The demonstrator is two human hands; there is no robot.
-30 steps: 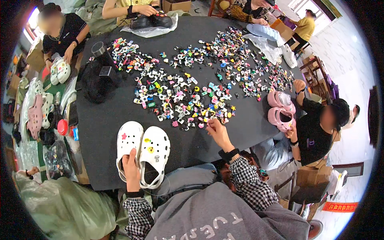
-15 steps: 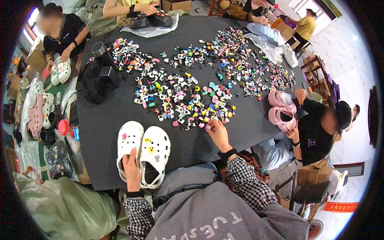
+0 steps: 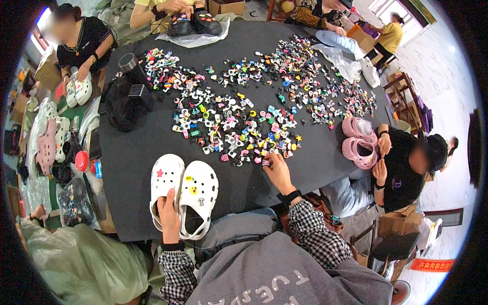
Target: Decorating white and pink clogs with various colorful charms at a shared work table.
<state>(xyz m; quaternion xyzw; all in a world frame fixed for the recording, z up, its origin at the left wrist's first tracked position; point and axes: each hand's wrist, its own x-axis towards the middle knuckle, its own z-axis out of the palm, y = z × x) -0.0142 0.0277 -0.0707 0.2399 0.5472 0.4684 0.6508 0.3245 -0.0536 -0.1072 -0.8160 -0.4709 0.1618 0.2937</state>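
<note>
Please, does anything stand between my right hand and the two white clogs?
Nothing visible stands in the way: the black tabletop lies between the right hand, pinching a small charm, and the white clogs.

Pale lettering (image 3: pixel 301 276) crosses the grey garment (image 3: pixel 239 264), upside down here; a letter-shaped charm (image 3: pixel 201 202) sits on a white clog (image 3: pixel 210 189); the red banner (image 3: pixel 432 265) bears characters (too small to make out).

I see bare table (image 3: pixel 239 183) at 9 o'clock from the right hand (image 3: pixel 276 170), ending at the white shoes (image 3: pixel 200 177), and another open stretch at 2 o'clock, stopped by the pink shoes (image 3: pixel 356 138); at 12, crowded charms (image 3: pixel 277 124) block the way.
</note>
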